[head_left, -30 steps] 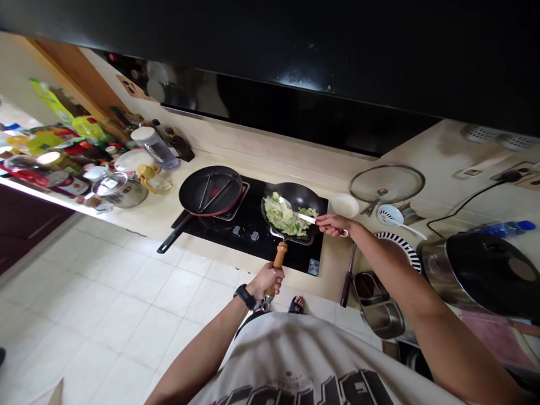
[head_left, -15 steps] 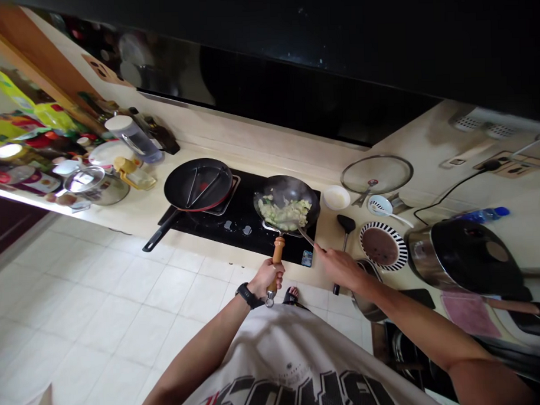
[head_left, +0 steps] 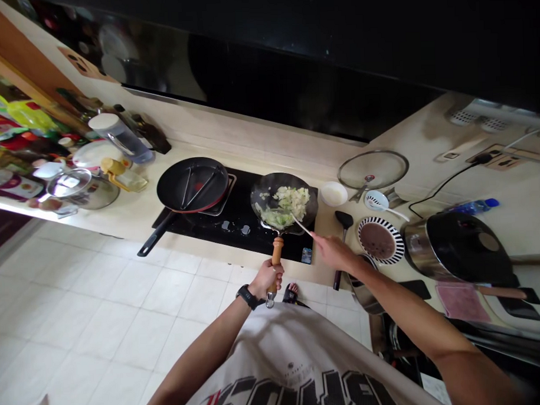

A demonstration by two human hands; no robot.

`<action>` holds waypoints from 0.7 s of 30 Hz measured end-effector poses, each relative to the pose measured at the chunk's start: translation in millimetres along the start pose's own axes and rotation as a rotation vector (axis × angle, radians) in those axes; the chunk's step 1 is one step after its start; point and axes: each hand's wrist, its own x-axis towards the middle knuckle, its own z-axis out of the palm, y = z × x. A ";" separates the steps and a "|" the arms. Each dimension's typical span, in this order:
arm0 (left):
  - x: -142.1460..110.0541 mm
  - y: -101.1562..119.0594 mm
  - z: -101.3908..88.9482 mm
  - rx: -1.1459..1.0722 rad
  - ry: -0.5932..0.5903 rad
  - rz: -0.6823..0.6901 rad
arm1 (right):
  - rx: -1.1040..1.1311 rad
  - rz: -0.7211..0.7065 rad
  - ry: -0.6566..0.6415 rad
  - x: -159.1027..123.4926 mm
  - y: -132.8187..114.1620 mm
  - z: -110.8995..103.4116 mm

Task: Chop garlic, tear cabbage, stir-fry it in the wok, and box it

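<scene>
Left hand (head_left: 267, 279) closed in a full grip around the wooden handle (head_left: 277, 252) of the wok (head_left: 269, 188), a black watch (head_left: 248, 296) on the wrist; a hold out at the handle's end, probably for steadying the pan well away from the heat. Right hand (head_left: 336, 252) almost closed, pinching the thin steel shaft of a spatula (head_left: 301, 225), its blade down among the food; a long reach, likely for keeping knuckles off the hot rim. Inside the wok, chopped pale greens (head_left: 288, 205), heaped toward the far side. Under the wok, a black hob (head_left: 209, 231). Just left of the wok, a frying pan (head_left: 192, 184), its handle angled outward, perhaps to stay clear of the working arms. Just right of the wok, a small white bowl (head_left: 333, 194), placed within easy reach, and a black turner (head_left: 344, 220). Farther right of the wok, a striped plate (head_left: 380, 240), a glass lid (head_left: 373, 169) and a steel pot (head_left: 457, 243). Beyond the wok, a black range hood (head_left: 292, 66).
</scene>
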 end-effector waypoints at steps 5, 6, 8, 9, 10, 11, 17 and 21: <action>2.2 -2.6 1.0 -0.015 -0.017 0.005 | 0.134 0.241 0.169 20.1 37.9 -12.5; 2.5 -3.4 1.2 -0.019 -0.022 0.004 | 0.149 0.261 0.157 31.0 35.1 -9.7; 3.2 -5.2 1.7 -0.022 -0.024 0.007 | 0.170 0.249 0.101 47.5 20.9 -1.7; 3.6 -6.1 1.7 -0.022 -0.019 0.009 | 0.172 0.224 0.071 50.5 11.7 1.8; 3.9 -7.0 1.8 -0.020 -0.015 0.013 | 0.166 0.194 0.045 49.3 2.8 4.0; 4.2 -7.6 1.7 -0.018 -0.010 0.017 | 0.150 0.164 0.027 43.8 -5.0 4.6; 4.3 -8.2 2.1 -0.019 -0.013 0.026 | 0.043 0.039 -0.061 -9.7 -18.3 -8.3; 3.9 -7.9 3.2 -0.027 -0.003 0.025 | -0.008 0.120 -0.106 16.8 -22.1 -5.4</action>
